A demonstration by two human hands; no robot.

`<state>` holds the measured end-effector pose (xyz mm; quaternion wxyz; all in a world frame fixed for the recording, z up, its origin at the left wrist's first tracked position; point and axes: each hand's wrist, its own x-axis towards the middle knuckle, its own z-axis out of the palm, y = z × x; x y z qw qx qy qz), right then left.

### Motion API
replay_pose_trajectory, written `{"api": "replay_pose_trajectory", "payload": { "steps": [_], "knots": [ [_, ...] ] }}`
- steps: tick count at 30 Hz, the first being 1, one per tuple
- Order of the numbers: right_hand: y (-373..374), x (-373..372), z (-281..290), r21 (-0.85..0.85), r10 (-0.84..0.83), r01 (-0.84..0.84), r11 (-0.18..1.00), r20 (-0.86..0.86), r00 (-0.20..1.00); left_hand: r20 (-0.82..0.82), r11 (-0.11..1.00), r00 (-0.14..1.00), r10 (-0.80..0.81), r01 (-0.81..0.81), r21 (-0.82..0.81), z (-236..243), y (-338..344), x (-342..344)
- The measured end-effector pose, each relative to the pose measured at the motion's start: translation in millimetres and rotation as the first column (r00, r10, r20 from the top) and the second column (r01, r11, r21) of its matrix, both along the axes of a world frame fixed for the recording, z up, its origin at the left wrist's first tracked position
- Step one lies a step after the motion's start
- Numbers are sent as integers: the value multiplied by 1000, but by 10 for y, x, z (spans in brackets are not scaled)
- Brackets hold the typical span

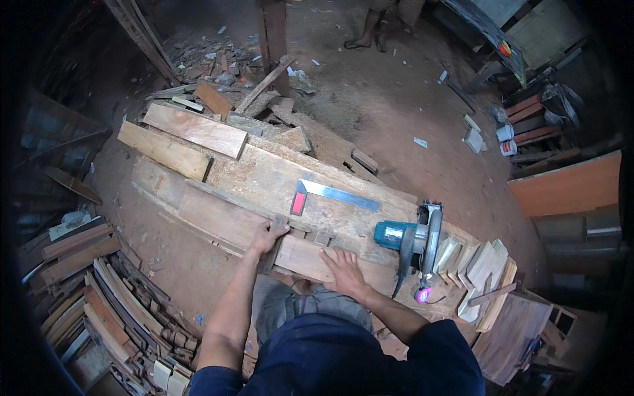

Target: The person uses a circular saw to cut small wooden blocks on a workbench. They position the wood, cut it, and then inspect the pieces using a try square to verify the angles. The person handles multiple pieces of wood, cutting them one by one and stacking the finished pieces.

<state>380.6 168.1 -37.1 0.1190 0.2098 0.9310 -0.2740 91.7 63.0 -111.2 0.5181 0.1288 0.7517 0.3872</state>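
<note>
My left hand point(266, 237) is closed round a short dark wooden strip point(270, 263) lying across the near edge of the workbench point(264, 168); its fingertips are partly hidden. To its right, my right hand point(346, 272) lies with spread fingers on a flat brown board point(300, 256). A long plank point(218, 210) runs from the left hand toward the upper left. Beyond the hands rests a try square point(337, 193) with a red-and-dark handle. A teal circular saw point(396, 235) stands to the right of the right hand, and a pink tape measure point(423, 294) lies just nearer.
Two loose boards point(195, 129) lie on the bench's far left. Several pointed cut pieces point(479, 267) stand at its right end. Stacked offcuts point(119, 303) fill the lower left. Scrap wood point(264, 105) lies beyond the bench. Another person's legs point(373, 30) show at the top.
</note>
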Motion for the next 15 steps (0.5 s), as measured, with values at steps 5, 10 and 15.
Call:
{"api": "replay_pose_trajectory", "payload": {
  "steps": [5,10,15],
  "knots": [
    [-64,-5,-21,-8,3,-3,1000,7,1000,-30,994,995,-97,96,-52,96,20,-46],
    [-55,29,-139,6,16,-16,1000,-50,999,-254,981,953,-163,130,-142,265,9,39],
    [60,-204,-148,59,6,-2,998,-65,998,-550,967,802,-234,134,-216,444,-166,294]
  ]
}}
